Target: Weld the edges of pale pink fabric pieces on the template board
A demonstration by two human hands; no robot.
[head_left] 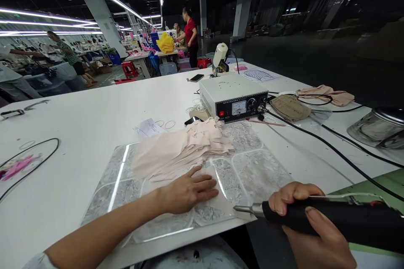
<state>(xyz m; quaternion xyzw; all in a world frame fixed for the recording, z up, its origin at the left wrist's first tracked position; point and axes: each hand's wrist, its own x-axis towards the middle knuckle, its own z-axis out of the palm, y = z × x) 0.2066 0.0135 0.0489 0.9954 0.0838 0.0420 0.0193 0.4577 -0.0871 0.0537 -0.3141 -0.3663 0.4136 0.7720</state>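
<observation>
My left hand (188, 191) lies flat with fingers stretched out on a pale pink fabric piece (217, 201) that rests on a glass plate (249, 172). Just behind that hand is a fanned stack of pink fabric pieces (183, 147). My right hand (311, 227) is wrapped round a black handheld tool (334, 216); its metal tip (244, 209) points left and sits at the near edge of the fabric piece. A black cable (328, 147) runs from the tool's side toward a white control box (233, 97) with a dial and knobs.
On the white table (78, 126): a paper slip (148, 127), a phone (196, 77), a beige cloth (290, 107), pink fabric (328, 94), a glass lid (378, 128), a cable loop (31, 164). Other people work at distant tables (189, 35).
</observation>
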